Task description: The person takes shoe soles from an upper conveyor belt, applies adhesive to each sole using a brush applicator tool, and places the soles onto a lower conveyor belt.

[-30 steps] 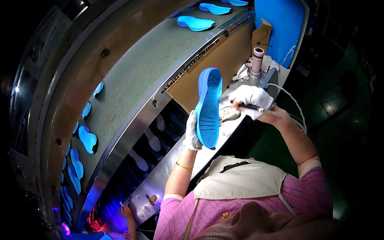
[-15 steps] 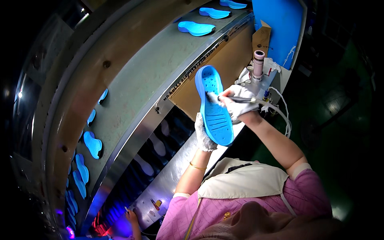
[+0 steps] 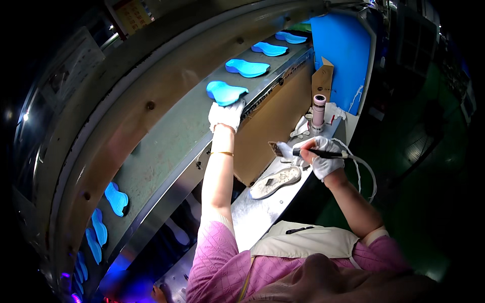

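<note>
On the curved conveyor belt, a blue shoe sole [image 3: 225,93] lies at the fingers of my left hand [image 3: 226,115]. That hand wears a white glove and grips the sole's near end, with its fingertips partly hidden. In my right hand [image 3: 323,157], also gloved with some bare fingers showing, is a brush [image 3: 277,148] with a black handle and a pale hose trailing from its back end. Below the brush, a whitish sole [image 3: 275,183] with a dark patch at its middle rests on the metal shelf [image 3: 247,222].
More blue soles [image 3: 247,67] lie along the grey belt [image 3: 172,131], both farther off and at the near left. Cardboard [image 3: 273,121] lines the belt's side. A pink bottle [image 3: 318,110] and white cloths [image 3: 300,127] stand by a blue panel [image 3: 341,60].
My left hand has carried the blue sole from in front of me to the belt. The brush has come off it and moved lower. The whitish sole on the shelf now shows.
</note>
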### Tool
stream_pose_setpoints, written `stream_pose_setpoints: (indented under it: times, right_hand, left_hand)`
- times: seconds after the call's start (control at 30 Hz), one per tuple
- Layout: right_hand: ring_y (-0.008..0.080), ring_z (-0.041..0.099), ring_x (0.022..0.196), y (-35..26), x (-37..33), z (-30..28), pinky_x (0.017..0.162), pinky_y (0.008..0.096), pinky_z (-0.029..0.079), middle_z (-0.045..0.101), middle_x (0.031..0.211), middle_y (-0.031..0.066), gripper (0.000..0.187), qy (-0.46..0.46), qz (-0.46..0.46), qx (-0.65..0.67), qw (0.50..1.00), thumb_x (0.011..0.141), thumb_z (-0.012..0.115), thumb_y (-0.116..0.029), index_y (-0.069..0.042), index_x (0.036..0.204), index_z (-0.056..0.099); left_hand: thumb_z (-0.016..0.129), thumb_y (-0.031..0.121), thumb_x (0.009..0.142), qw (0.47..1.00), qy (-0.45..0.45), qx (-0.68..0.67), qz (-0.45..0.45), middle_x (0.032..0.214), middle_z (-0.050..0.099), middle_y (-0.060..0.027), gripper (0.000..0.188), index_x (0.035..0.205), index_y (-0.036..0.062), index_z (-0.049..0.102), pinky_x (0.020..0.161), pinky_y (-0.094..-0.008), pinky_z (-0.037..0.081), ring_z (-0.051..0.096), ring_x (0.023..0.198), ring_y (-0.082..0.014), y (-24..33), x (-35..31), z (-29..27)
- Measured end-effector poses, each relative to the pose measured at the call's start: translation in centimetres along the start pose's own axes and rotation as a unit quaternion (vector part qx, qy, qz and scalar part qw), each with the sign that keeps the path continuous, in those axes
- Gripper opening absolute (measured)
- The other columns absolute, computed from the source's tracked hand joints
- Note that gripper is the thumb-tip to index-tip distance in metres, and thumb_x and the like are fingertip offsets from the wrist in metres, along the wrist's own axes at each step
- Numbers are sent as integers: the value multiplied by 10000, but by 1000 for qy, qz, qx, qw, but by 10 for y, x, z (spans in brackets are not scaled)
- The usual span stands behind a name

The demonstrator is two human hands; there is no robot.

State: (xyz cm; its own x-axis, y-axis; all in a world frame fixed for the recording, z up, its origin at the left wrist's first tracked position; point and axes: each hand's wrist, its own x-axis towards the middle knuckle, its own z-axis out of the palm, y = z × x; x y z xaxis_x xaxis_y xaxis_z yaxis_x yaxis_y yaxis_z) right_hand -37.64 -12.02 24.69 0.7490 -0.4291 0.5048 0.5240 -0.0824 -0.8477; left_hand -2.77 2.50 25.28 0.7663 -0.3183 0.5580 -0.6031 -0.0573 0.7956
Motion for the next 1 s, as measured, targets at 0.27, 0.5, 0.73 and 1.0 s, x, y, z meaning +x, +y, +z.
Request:
stream_pose_setpoints:
  times: [0.27, 0.5, 0.73, 1.0]
  right_hand:
    - [49, 549, 672, 34, -3, -45, 617, 203, 456, 613, 759, -4, 51, 19, 59, 3, 998, 838, 668, -55, -34, 852, 624]
    - [66, 588, 786, 68, 4, -28, 706, 207, 495, 635, 858, 28, 88, -45, 192, 117, 973, 866, 654, -69, -15, 932, 632]
    - [43, 508, 776, 65, 3, 3, 719, 179, 392, 588, 869, -32, 77, -103, 247, 164, 949, 842, 680, -53, -59, 904, 633]
    - [79, 570, 840, 74, 0, -7, 779, 212, 464, 621, 931, 29, 154, -136, 203, 66, 967, 818, 655, 47, -27, 948, 620]
  left_hand:
    - [560, 181, 878, 966, 42, 215, 139, 1281, 517, -182, 478, 1311, 12, 450, 1059, -423, 358, 510, 1173, -338, 85, -125, -76]
    - [651, 200, 764, 610, 169, 748, -200, 1322, 477, -131, 556, 1293, 114, 503, 1018, -502, 320, 438, 1213, -324, 94, -222, -338]
    - [580, 240, 895, 917, 285, 276, 43, 928, 628, -102, 250, 979, 15, 646, 869, -357, 483, 601, 922, -231, 79, -260, -338]
    - [364, 365, 1007, 941, 164, -67, 289, 904, 609, -109, 442, 982, -6, 601, 825, -372, 433, 534, 929, -230, 187, -224, -268]
